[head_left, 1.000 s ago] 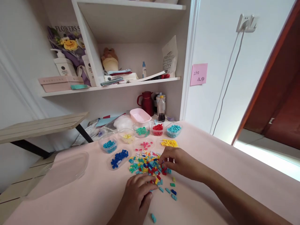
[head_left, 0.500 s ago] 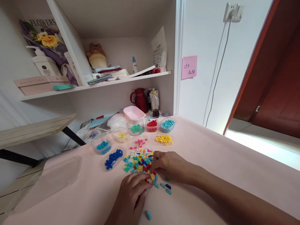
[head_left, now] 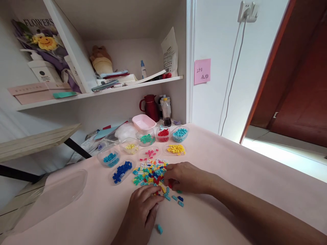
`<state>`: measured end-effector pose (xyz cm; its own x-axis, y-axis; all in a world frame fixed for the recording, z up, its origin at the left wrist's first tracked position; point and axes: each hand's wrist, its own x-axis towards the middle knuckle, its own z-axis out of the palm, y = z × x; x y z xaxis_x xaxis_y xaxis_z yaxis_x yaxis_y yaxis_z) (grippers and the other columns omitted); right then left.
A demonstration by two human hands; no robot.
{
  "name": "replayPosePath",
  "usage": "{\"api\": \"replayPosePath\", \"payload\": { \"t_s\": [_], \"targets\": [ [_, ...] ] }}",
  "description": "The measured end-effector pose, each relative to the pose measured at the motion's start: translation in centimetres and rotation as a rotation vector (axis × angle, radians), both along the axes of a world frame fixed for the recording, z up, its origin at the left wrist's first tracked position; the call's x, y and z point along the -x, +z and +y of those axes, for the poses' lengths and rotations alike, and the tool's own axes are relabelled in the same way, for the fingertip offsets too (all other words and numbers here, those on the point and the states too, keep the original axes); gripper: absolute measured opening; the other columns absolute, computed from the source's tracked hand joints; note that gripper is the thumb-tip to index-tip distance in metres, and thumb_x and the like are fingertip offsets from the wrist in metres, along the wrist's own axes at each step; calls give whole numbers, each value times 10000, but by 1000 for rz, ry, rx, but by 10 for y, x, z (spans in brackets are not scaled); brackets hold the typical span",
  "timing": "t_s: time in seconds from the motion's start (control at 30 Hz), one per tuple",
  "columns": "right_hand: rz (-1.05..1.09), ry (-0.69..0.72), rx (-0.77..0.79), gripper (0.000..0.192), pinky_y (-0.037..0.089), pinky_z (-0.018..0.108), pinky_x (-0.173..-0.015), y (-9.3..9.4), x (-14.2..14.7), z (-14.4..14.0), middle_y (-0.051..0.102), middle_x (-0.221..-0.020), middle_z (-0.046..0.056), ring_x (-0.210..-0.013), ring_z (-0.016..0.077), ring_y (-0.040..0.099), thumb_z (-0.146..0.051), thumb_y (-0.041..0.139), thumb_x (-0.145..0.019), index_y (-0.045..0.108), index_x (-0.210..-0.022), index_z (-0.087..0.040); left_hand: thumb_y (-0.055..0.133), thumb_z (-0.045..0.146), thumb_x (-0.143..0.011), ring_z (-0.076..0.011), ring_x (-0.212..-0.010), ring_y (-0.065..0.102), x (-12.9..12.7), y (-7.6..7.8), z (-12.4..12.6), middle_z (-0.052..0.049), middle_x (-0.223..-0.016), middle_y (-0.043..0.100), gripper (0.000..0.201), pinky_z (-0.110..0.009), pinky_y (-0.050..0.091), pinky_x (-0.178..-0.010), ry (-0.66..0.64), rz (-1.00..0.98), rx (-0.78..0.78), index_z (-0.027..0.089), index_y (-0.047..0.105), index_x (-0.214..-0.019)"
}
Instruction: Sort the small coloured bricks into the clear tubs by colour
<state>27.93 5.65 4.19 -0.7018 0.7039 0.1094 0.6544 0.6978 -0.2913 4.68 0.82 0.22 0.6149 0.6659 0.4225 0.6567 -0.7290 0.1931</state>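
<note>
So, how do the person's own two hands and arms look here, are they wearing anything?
Both are bare. The left hand and the right hand show no glove, ring or other marking that I can see. The right forearm has no sleeve, watch or bracelet up to the picture's edge. Of the left arm, only a short bare part near the wrist shows.

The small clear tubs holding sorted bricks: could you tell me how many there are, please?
7: back row green, red, light blue; middle pale yellow, pink, yellow, blue. The dark-blue bricks lie on a lid.
</note>
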Motion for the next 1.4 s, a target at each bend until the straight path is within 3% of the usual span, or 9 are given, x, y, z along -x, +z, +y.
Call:
{"api": "replayPosePath", "payload": {
  "t_s": [0.23, 0.53, 1.17, 1.4],
  "targets": [
    [-10, -9, 74, 201, 288, 220, -577, 5, -5, 0, 618, -933, -4, -745, 129, 540, -141, 605, -724, 662, -888, -243, 501, 230, -887, -206, -1112, 577, 0, -5, 3, -41, -1196, 651, 289, -393, 513, -923, -21, -11, -26, 301, 638, -1132],
    [-29, 1, 13, 142, 266, 218, -555, 2, -4, 1, 601, -893, -22, -712, 112, 523, -182, 651, -731, 656, -859, -246, 491, 226, -892, -214, -1130, 567, 1, -5, 2, -49, -1221, 635, 330, -402, 507, -934, -21, -1, -6, 311, 607, -1189],
    [-157, -56, -47, 100, 213, 241, -515, 9, 10, -7, 652, -902, 1, -699, 129, 558, -172, 584, -736, 666, -768, -221, 514, 257, -881, -205, -1097, 590, -2, 1, 1, -37, -1170, 664, 255, -383, 523, -920, -13, -10, -33, 307, 668, -1078],
    [-103, -58, -37, 120, 239, 237, -537, 7, 5, -6, 664, -864, 1, -701, 134, 553, -152, 578, -704, 656, -764, -221, 501, 253, -890, -214, -1116, 577, -2, 0, 0, -42, -1213, 639, 273, -398, 519, -922, -4, 27, -17, 308, 653, -1109]
  ]
}}
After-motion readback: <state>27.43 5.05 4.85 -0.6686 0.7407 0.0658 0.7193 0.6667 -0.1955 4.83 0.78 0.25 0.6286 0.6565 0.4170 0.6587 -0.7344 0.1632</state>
